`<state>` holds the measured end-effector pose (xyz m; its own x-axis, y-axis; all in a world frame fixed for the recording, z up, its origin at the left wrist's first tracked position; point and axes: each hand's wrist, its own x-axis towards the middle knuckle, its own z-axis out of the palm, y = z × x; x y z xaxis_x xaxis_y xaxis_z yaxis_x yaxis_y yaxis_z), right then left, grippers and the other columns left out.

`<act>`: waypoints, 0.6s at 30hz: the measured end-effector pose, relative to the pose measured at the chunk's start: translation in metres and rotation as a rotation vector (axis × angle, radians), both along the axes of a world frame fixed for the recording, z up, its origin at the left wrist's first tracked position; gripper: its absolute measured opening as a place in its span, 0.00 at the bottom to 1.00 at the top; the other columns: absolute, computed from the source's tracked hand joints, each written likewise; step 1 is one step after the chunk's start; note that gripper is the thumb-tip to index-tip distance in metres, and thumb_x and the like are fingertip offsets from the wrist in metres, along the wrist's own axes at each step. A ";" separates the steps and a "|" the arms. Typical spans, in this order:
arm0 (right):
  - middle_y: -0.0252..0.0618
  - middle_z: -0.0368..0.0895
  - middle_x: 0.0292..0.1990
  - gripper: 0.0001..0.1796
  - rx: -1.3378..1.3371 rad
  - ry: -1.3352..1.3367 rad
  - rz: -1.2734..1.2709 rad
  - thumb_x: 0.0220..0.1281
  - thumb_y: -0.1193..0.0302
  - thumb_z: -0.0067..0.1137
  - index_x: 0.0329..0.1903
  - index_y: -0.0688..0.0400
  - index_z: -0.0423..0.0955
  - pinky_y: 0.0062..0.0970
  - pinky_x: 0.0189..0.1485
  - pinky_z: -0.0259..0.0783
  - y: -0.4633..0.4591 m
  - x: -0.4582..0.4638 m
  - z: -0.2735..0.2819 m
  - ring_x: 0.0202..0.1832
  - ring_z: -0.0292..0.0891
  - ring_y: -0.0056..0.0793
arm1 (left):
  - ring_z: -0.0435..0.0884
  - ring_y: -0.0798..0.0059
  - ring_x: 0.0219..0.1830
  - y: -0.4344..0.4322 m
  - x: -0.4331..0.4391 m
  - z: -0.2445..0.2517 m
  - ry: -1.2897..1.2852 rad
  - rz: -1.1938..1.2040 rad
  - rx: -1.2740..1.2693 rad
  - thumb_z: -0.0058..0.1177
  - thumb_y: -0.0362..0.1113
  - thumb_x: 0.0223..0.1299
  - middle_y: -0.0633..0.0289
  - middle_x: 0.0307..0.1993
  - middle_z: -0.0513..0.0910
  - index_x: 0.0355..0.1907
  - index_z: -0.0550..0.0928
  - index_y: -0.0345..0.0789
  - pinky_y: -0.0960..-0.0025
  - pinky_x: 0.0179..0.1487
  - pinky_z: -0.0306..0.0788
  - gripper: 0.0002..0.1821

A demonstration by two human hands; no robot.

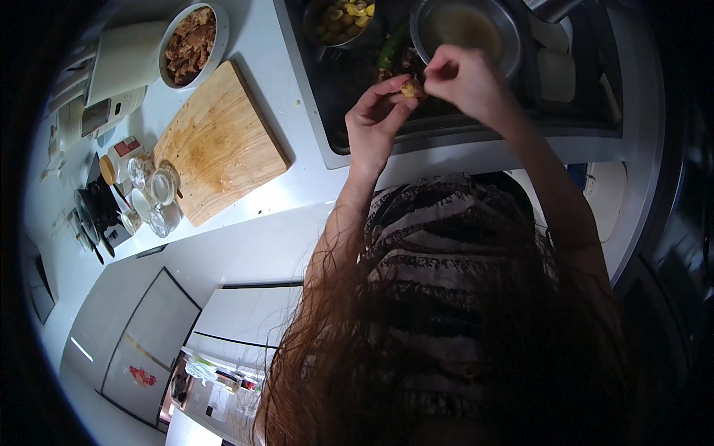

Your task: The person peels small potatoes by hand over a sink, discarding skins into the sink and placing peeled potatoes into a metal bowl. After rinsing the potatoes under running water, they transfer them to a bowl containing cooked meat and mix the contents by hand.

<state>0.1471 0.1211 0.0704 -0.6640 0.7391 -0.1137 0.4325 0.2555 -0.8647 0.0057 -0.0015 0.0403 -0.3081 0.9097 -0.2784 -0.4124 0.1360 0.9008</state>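
My left hand (376, 114) pinches a small yellow and brown piece of food (411, 91), probably a chestnut, between thumb and fingertips over the dark sink. Right beside that piece, my right hand (466, 81) has its fingers curled in; whether they grip a bit of it is hidden. Under and beyond my right hand is a round metal bowl (516, 53) of cloudy liquid. A metal pot (329, 43) at the sink's far left holds several yellow pieces (357, 10) and browner ones. Between the two vessels lies a long green vegetable (394, 44) among dark scraps.
Left of the sink (312, 106), a wet wooden cutting board (217, 148) rests on the white counter. Behind it stands a white bowl (222, 47) of brownish meat chunks. Glass jars (163, 187), a knife block (125, 58) and black utensils crowd the left. A faucet (552, 6) overhangs the sink.
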 end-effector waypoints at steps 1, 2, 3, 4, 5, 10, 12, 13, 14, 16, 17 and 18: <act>0.39 0.82 0.27 0.07 -0.004 -0.019 -0.058 0.54 0.75 0.64 0.33 0.63 0.75 0.23 0.35 0.72 0.006 0.005 -0.009 0.30 0.79 0.22 | 0.81 0.70 0.50 0.001 -0.001 0.000 -0.115 -0.004 0.007 0.55 0.21 0.60 0.57 0.49 0.79 0.52 0.77 0.28 0.70 0.56 0.75 0.17; 0.38 0.81 0.26 0.06 0.018 -0.066 -0.063 0.55 0.75 0.62 0.34 0.62 0.76 0.23 0.36 0.72 0.011 0.008 -0.017 0.30 0.79 0.25 | 0.81 0.69 0.50 0.003 -0.001 -0.001 -0.231 -0.008 0.014 0.54 0.22 0.61 0.57 0.50 0.79 0.54 0.76 0.29 0.70 0.57 0.74 0.17; 0.38 0.81 0.27 0.05 0.061 -0.157 -0.045 0.56 0.75 0.61 0.34 0.62 0.76 0.24 0.36 0.72 0.010 0.008 -0.018 0.31 0.79 0.25 | 0.81 0.68 0.51 0.004 -0.001 -0.002 -0.349 -0.013 0.020 0.53 0.24 0.63 0.57 0.50 0.79 0.55 0.75 0.29 0.69 0.58 0.74 0.17; 0.37 0.81 0.28 0.05 0.104 -0.247 -0.028 0.57 0.75 0.61 0.35 0.62 0.75 0.24 0.36 0.72 0.010 0.007 -0.018 0.31 0.79 0.26 | 0.81 0.65 0.51 0.003 -0.002 -0.006 -0.408 -0.006 0.038 0.51 0.25 0.65 0.56 0.50 0.79 0.57 0.74 0.30 0.67 0.60 0.73 0.18; 0.37 0.81 0.30 0.04 0.147 -0.338 -0.010 0.58 0.76 0.60 0.35 0.62 0.75 0.24 0.36 0.71 0.009 0.007 -0.019 0.31 0.78 0.27 | 0.81 0.65 0.51 0.003 -0.004 -0.008 -0.459 0.020 0.035 0.51 0.25 0.65 0.56 0.50 0.79 0.58 0.74 0.30 0.67 0.60 0.72 0.18; 0.37 0.78 0.33 0.04 0.154 -0.125 0.080 0.60 0.77 0.57 0.38 0.61 0.76 0.24 0.37 0.72 -0.003 0.003 -0.002 0.35 0.79 0.28 | 0.81 0.65 0.51 0.005 -0.010 -0.017 -0.578 0.085 -0.019 0.53 0.25 0.63 0.55 0.49 0.80 0.57 0.75 0.31 0.67 0.60 0.73 0.18; 0.37 0.79 0.34 0.06 0.232 -0.094 0.091 0.59 0.78 0.58 0.39 0.60 0.77 0.24 0.36 0.72 -0.008 0.003 -0.001 0.35 0.79 0.29 | 0.81 0.65 0.50 0.005 -0.011 -0.018 -0.575 0.079 -0.038 0.54 0.25 0.62 0.56 0.47 0.81 0.55 0.75 0.31 0.68 0.59 0.73 0.17; 0.37 0.79 0.35 0.07 0.272 -0.080 0.095 0.58 0.78 0.59 0.40 0.60 0.77 0.24 0.36 0.73 -0.009 0.003 0.000 0.35 0.79 0.29 | 0.81 0.65 0.49 0.005 -0.011 -0.017 -0.576 0.077 -0.049 0.55 0.24 0.62 0.56 0.46 0.81 0.54 0.76 0.30 0.68 0.59 0.74 0.17; 0.36 0.79 0.35 0.07 0.297 -0.045 0.075 0.57 0.77 0.60 0.40 0.60 0.77 0.24 0.36 0.73 -0.009 0.002 0.001 0.34 0.79 0.29 | 0.81 0.66 0.49 0.005 -0.011 -0.016 -0.577 0.074 -0.061 0.56 0.24 0.61 0.56 0.46 0.82 0.53 0.76 0.30 0.68 0.58 0.74 0.17; 0.36 0.80 0.34 0.08 0.342 0.029 0.043 0.56 0.77 0.62 0.40 0.60 0.79 0.25 0.36 0.73 -0.010 -0.002 0.003 0.33 0.79 0.29 | 0.82 0.68 0.48 0.004 -0.009 -0.015 -0.502 0.089 -0.069 0.58 0.23 0.59 0.57 0.45 0.82 0.51 0.77 0.30 0.70 0.57 0.75 0.16; 0.36 0.80 0.34 0.08 0.317 0.019 0.067 0.55 0.77 0.62 0.39 0.60 0.79 0.25 0.36 0.73 -0.011 -0.004 0.007 0.32 0.79 0.30 | 0.82 0.69 0.48 0.003 -0.009 -0.014 -0.464 0.097 -0.072 0.59 0.23 0.58 0.57 0.45 0.82 0.50 0.77 0.29 0.70 0.56 0.75 0.16; 0.36 0.80 0.34 0.08 0.293 0.007 0.092 0.54 0.77 0.63 0.39 0.60 0.79 0.25 0.36 0.73 -0.012 -0.005 0.013 0.32 0.80 0.30 | 0.82 0.71 0.47 0.003 -0.009 -0.015 -0.423 0.099 -0.071 0.60 0.22 0.57 0.58 0.44 0.82 0.49 0.78 0.29 0.71 0.56 0.75 0.16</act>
<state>0.1419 0.1093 0.0833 -0.7296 0.6765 0.1002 0.3903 0.5322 -0.7513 -0.0030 0.0011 0.0255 -0.2382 0.8557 -0.4594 -0.7571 0.1326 0.6397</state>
